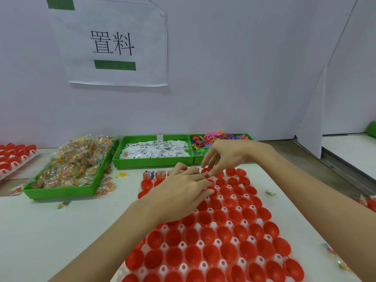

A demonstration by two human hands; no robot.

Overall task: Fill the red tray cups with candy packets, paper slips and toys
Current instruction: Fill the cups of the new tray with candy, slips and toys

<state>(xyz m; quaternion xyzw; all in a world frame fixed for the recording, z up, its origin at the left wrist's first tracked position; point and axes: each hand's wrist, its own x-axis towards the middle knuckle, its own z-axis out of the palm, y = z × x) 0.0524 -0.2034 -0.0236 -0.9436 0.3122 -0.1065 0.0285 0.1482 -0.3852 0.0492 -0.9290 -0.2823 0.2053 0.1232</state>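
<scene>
— Red tray cups [221, 237] cover the white counter [40, 231], head view. Far row partly loaded?

— Yes, a few far-left cups hold items. Left hand [183, 192] rests over the far rows, fingers curled; what it holds cannot be told. Right hand [225, 154] pinches a small item [206, 174] above a far cup.

— Supplies?

— Three green bins behind: candy packets [73, 163], paper slips [156, 149], toys [209, 139]. One yellow toy [122, 174] lies loose.

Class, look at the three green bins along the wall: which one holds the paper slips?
The middle green bin, filled with white printed slips. The left bin holds candy packets; the right bin holds colourful toys.
</scene>
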